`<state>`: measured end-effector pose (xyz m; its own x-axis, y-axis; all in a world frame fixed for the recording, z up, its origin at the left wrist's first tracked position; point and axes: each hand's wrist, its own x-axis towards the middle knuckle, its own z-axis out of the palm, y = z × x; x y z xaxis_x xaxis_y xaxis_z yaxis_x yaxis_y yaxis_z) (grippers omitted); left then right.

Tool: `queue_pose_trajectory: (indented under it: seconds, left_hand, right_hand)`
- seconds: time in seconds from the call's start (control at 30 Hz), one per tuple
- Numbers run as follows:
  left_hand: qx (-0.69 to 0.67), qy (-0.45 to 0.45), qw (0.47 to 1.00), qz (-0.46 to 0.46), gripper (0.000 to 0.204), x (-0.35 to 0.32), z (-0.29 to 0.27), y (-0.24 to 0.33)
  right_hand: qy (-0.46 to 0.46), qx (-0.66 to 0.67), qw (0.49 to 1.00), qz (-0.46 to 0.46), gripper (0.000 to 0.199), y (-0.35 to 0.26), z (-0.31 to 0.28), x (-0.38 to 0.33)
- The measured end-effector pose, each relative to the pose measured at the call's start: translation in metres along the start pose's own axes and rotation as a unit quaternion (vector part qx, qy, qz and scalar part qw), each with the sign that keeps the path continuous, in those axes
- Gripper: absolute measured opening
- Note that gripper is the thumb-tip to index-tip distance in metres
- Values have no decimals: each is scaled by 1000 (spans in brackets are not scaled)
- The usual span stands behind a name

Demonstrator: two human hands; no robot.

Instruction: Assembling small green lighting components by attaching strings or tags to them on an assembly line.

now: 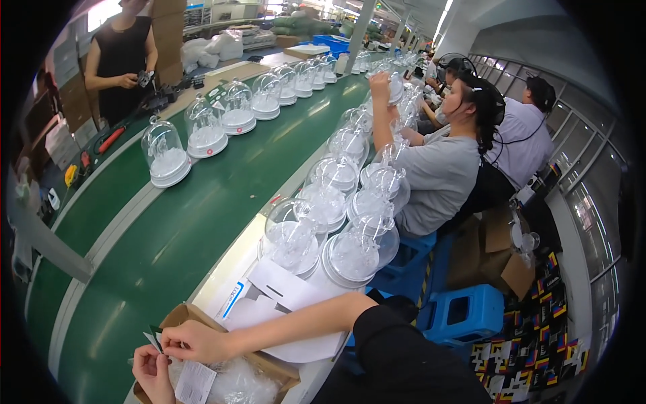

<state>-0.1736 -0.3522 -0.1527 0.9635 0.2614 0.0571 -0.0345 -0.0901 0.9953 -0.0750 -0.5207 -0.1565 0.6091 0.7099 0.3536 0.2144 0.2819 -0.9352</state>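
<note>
Over the cardboard box's (204, 318) left side, our right hand (192, 342) pinched a small green-and-white piece (153, 338), fingertips closed. Our left hand (153, 374) curled just beside it; its grip we couldn't tell. In the box: white card (195, 382), clear plastic (247, 386). Clear domes (293, 236) stood beyond the box.

At lower left, fingers (176, 341) are partly hiding a small green-and-white piece (153, 338) while the frame is cropping a cardboard box (279, 369); at upper left it is cropping a standing person (122, 50).
</note>
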Motion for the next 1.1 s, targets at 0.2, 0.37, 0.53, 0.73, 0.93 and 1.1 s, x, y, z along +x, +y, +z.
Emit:
queue_pose_trajectory:
  seconds: [0.2,0.37,0.53,0.73,0.93,1.1]
  left_hand:
    - [-7,22,1000,-12,15,1,-21,0]
    - [-165,32,986,-14,12,7,-18,0]
    - [-232,-49,971,-36,7,8,-25,3]
    - [-203,92,975,-20,7,8,-7,13]
    - [-48,35,998,9,6,3,-4,11]
    - [-28,53,998,3,3,-1,1,19]
  right_hand:
    - [-59,-144,971,-183,14,6,2,-8]
    - [-50,-132,972,-187,17,6,6,-9]
    - [-61,-131,975,-168,19,2,3,-6]
    - [-25,183,978,102,23,12,4,5]
    - [-48,257,940,218,26,18,2,11]
    - [61,134,987,59,18,13,2,10]
